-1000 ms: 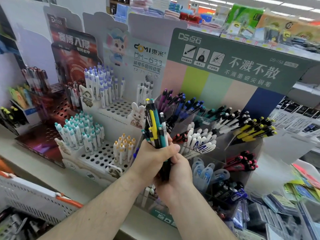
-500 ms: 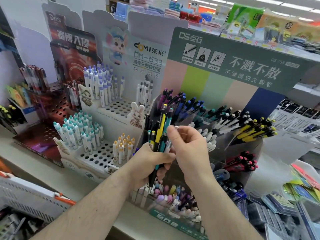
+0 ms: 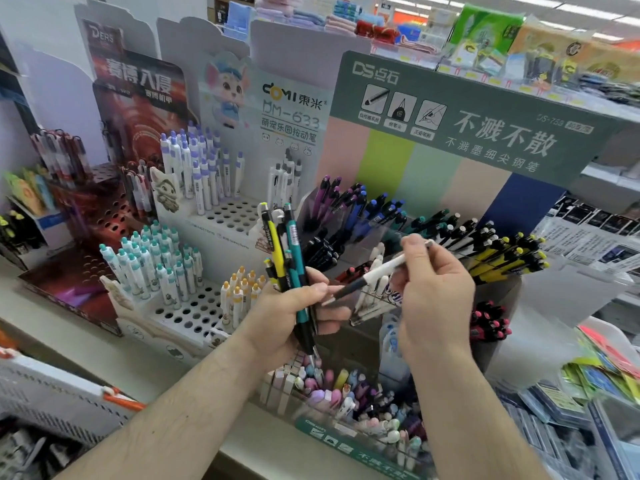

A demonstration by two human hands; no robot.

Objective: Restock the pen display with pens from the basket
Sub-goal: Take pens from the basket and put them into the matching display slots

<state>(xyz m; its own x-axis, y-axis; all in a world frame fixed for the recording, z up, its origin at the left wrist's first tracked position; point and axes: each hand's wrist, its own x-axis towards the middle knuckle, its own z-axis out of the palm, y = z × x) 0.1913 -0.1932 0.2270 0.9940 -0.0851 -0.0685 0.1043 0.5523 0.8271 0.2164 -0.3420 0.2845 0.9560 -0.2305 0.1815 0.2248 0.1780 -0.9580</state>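
The right hand [image 3: 434,299] pinched one white-and-black plastic pen [image 3: 367,278], probably to sort it by colour. The left hand [image 3: 294,317] gripped the bundle of yellow and teal pens [image 3: 285,258] before the tiered green pen display [image 3: 467,109]. The white basket [image 3: 52,396] stood lower left.

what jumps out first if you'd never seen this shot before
Two bare hands in the middle: the left hand grips a bunch of pens standing upright, while the right hand pinches a single white pen lying slantwise between them. Behind rises a big green sign over fanned rows of dark, blue and yellow pens, and to the left stands a white rack of capped pens.
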